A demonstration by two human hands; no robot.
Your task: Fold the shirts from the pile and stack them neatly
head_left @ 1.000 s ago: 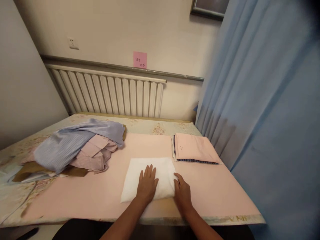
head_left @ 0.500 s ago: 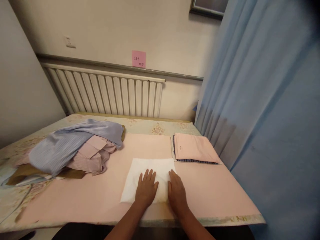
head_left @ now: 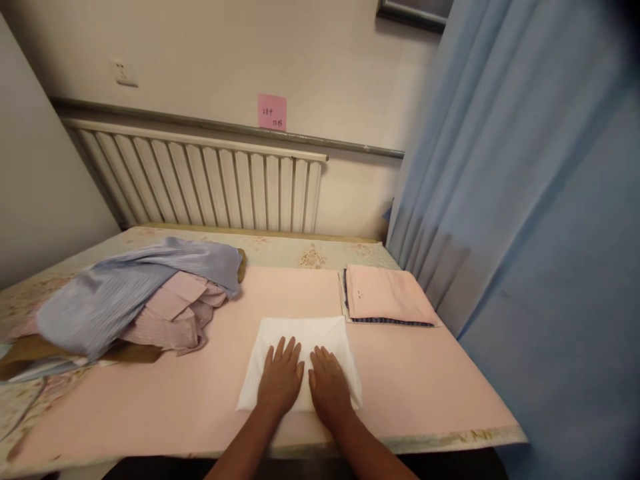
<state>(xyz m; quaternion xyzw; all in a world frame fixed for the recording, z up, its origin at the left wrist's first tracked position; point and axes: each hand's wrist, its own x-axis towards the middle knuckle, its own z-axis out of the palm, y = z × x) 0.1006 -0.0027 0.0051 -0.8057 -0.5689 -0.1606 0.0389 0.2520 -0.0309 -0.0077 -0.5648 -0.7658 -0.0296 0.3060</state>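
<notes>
A white folded cloth (head_left: 303,329) lies flat near the front edge of the pink-covered table. My left hand (head_left: 281,377) rests palm down on its left half, fingers spread. On the right half lies my right hand (head_left: 330,387), also flat, its fingers stretched forward and close together. The two hands are side by side with a narrow gap between them, and they hide the cloth's lower middle. Neither hand grips anything.
To the left is a loose heap of clothes, with a light blue ribbed garment (head_left: 135,283) over a dusty pink one (head_left: 177,313). A folded pink stack (head_left: 390,293) sits at the back right. A blue curtain (head_left: 500,200) hangs along the right side.
My right hand has moved left from the cloth's right edge onto the cloth, closer to my left hand. My left hand stays flat on it. The view has shifted slightly.
</notes>
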